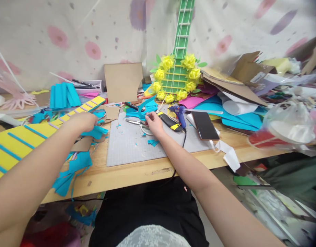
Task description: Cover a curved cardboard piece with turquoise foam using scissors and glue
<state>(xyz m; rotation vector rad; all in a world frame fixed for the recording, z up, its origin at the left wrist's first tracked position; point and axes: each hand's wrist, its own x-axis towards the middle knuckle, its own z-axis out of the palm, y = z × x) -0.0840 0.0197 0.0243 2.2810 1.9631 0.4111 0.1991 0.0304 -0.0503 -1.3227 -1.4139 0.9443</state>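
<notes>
My left hand (87, 122) is closed, fingers curled down over a blue paper scrap (98, 132) at the mat's left side; its fingertips are mostly hidden. Beside it lies a yellow striped cutout (26, 139). My right hand (154, 124) pinches a curled blue paper strip (144, 108) above the grey cutting mat (132, 154). Scissors (137, 122) lie just left of that hand, partly covered by it. On its right are a black and yellow utility knife (170, 122) and a blue hot glue gun (178, 115).
A green paper guitar shape (175, 80) with yellow flowers stands at the back. A phone (205, 126) lies on the mat's right edge. Blue scraps (79, 163) hang over the table's front edge (101, 181). A bagged cup (271, 135) stands far right.
</notes>
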